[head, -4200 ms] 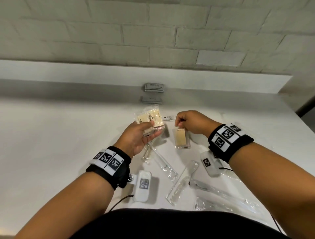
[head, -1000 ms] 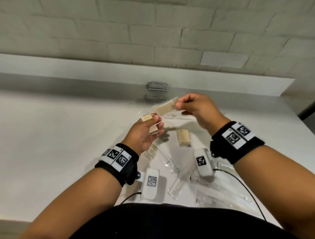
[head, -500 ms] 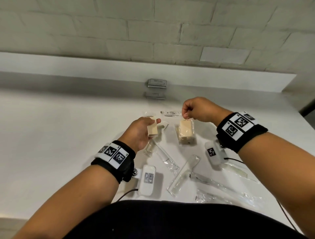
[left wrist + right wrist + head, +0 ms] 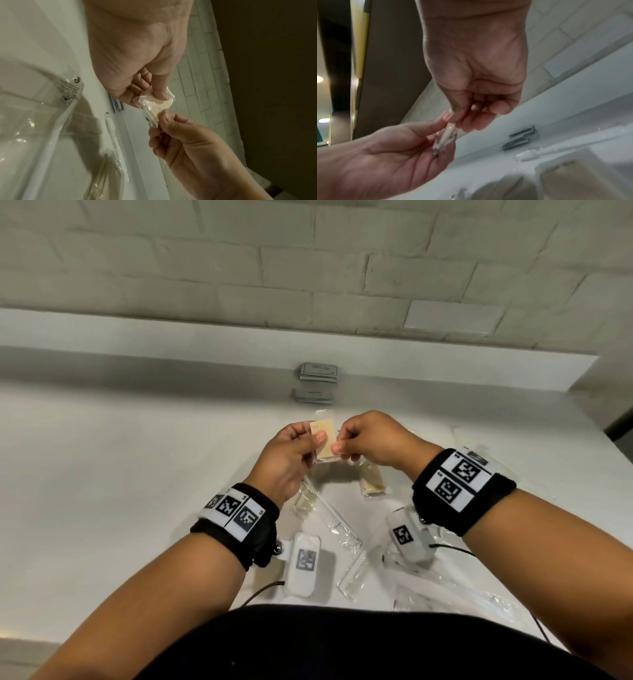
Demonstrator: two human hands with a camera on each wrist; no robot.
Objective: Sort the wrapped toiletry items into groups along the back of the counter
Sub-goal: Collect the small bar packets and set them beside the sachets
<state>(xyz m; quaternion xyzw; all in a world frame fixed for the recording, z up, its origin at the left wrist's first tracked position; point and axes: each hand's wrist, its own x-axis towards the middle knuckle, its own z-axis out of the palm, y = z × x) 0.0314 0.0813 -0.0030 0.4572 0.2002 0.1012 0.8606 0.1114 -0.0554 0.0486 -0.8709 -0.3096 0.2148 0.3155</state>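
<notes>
A tan item in clear wrap (image 4: 323, 440) is held above the counter between both hands. My left hand (image 4: 313, 436) grips its left side, thumb on the front face. My right hand (image 4: 339, 445) pinches its right edge. The left wrist view shows the wrapped tan item (image 4: 158, 106) pinched from above by the left hand (image 4: 154, 94) and from below by the right hand (image 4: 163, 119). The right wrist view gives the same item (image 4: 447, 134) edge-on. More tan wrapped items (image 4: 373, 482) lie on the counter below the right hand. Two piles of grey packets (image 4: 318, 371) sit at the back.
Long clear-wrapped items (image 4: 330, 517) lie on the white counter (image 4: 120, 457) between my forearms and toward the front right (image 4: 452, 590). A small clear packet (image 4: 304, 501) lies under my left wrist. A raised ledge (image 4: 171, 337) and a brick wall close off the back.
My right hand has let go of the tan items on the counter and moved left to pinch the one in my left hand. The left hand has lifted slightly.
</notes>
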